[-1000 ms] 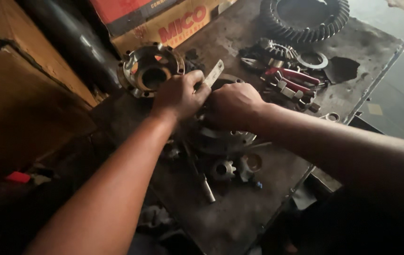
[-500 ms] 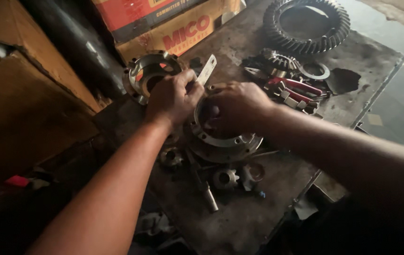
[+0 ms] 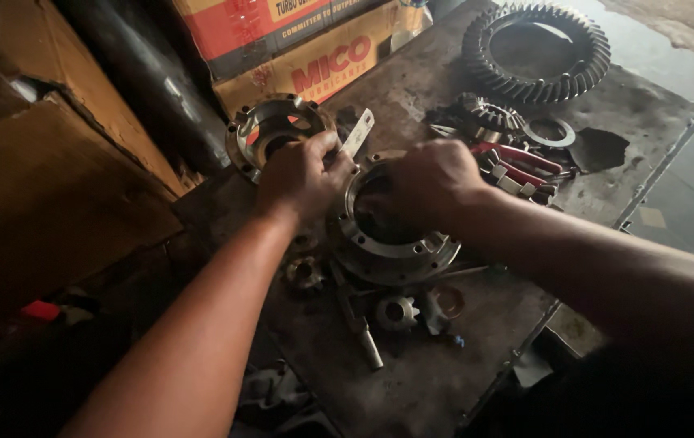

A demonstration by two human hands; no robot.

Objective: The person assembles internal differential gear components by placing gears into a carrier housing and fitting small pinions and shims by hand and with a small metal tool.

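Both hands work over the round metal housing (image 3: pixel 391 239) lying flat at the middle of the desk (image 3: pixel 428 381). The left hand (image 3: pixel 302 174) grips its rim at nine o'clock, fingers clamped, seemingly steadying it. The right hand (image 3: pixel 432 178) reaches into the bore from two o'clock; whether its fingers are closed, I cannot tell. A small gear (image 3: pixel 396 312) lies at six o'clock.
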